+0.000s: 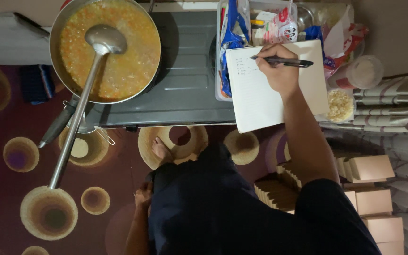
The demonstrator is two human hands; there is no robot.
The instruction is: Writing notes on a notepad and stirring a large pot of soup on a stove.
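While partly hidden, blue-and-white packets (232, 28) behind notebook (270, 89), perhaps snacks.

Under the right hand (282, 71): matt white paper of the notebook (260, 101), smooth. Between its fingers: glossy black plastic pen (289, 62). Just beyond the hand: clear plastic bin (219, 52) with shiny plastic packets (279, 26). Far to its left: polished metal pan (67, 19), dull brushed metal ladle (79, 108), matt dark metal stove top (190, 61). Below the hand: soft woven carpet (24, 156), dark matt cloth of the trousers (204, 203), plain cardboard boxes (371, 167).
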